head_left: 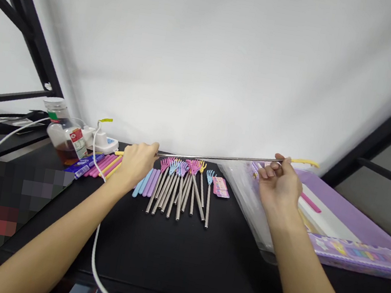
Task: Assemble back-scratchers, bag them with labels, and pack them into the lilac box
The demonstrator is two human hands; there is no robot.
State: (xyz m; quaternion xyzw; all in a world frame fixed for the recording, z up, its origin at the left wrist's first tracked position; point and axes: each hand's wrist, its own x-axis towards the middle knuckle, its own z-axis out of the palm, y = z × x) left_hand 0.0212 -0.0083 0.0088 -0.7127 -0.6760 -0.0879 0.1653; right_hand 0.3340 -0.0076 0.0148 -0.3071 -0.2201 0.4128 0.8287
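A telescopic back scratcher [216, 157] is stretched out level between my hands, its thin metal rod pulled long. My left hand [139, 160] is closed around one end of it, and a bit of yellow [119, 153] shows beyond the fist. My right hand [281, 182] pinches the rod near the other end, where a yellow tip [306, 162] sticks out to the right. Below the rod lie several short back scratchers [181, 189] with pink, blue, purple and yellow claw heads. Blue and purple handle sleeves [147, 183] lie beside my left hand.
Pink and yellow sleeves [103, 166], a blue packet [84, 164], a bottle of brown liquid [66, 133] and a power strip [107, 144] stand left. A white cable [95, 249] crosses the black table [177, 262]. Right are clear plastic [246, 199] and a purple box [359, 256]; a pink card [220, 187] lies nearby.
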